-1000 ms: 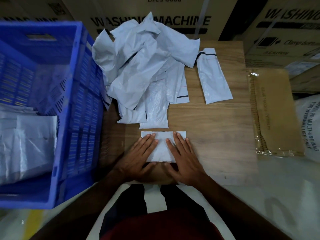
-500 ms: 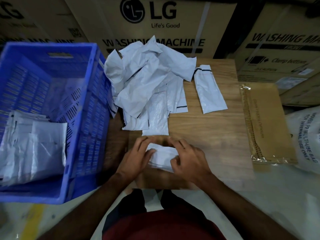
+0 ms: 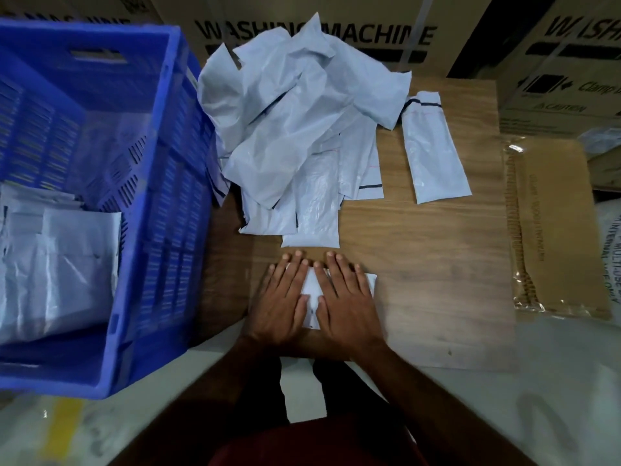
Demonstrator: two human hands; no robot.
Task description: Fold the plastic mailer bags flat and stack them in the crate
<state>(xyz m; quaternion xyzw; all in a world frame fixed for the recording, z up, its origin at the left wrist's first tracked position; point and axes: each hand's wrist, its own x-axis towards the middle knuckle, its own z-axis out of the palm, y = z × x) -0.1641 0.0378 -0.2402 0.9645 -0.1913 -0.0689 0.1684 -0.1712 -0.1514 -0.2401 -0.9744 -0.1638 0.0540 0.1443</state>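
Note:
A small folded white mailer bag [image 3: 312, 294] lies on the wooden board near its front edge. My left hand [image 3: 281, 302] and my right hand [image 3: 346, 301] press flat on it side by side, fingers straight, covering most of it. Behind them sprawls a heap of crumpled white mailer bags [image 3: 295, 122]. One flat mailer [image 3: 433, 149] lies apart at the heap's right. The blue crate [image 3: 161, 210] stands at the left, with folded mailers [image 3: 57, 264] stacked inside at its near left.
The wooden board [image 3: 437, 270] rests on a pale floor. A brown wrapped packet [image 3: 557, 230] lies at the board's right edge, beside a white sack [image 3: 610, 250]. Washing-machine cartons [image 3: 336, 31] wall off the back.
Half a second ago both hands were curled round the mailer, folding it over. Now they lie flat on the smaller folded piece, pressing it down.

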